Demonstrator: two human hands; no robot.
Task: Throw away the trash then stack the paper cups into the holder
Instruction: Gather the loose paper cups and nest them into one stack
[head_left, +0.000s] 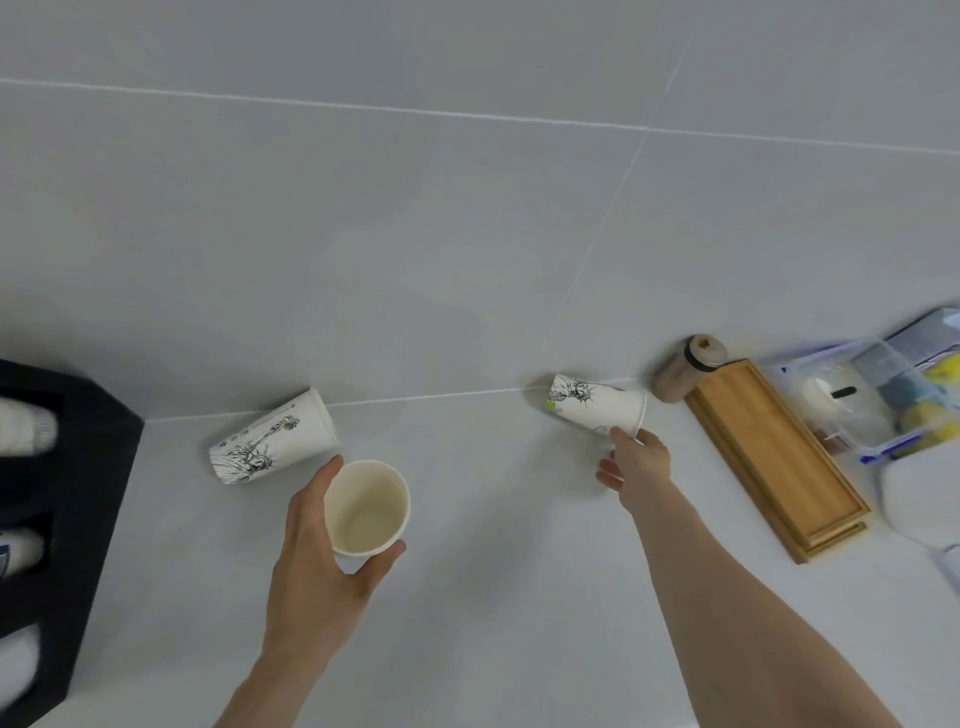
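My left hand (317, 561) is wrapped around an upright white paper cup (369, 506), whose empty cream inside faces the camera. Just behind it a second printed paper cup (272, 436) lies on its side on the white counter, touching no hand. Further right a third printed cup (597, 408) lies on its side, and my right hand (636, 462) pinches its rim with the fingertips. The black cup holder (78, 467) stands at the far left, with white cup stacks showing in its slots.
A wooden tray (779, 457) lies at the right with a brown lidded bottle (685, 369) lying behind it. Beyond is a clear plastic box (883, 395) of small items, then a white object (919, 493). A grey tiled wall rises behind the counter.
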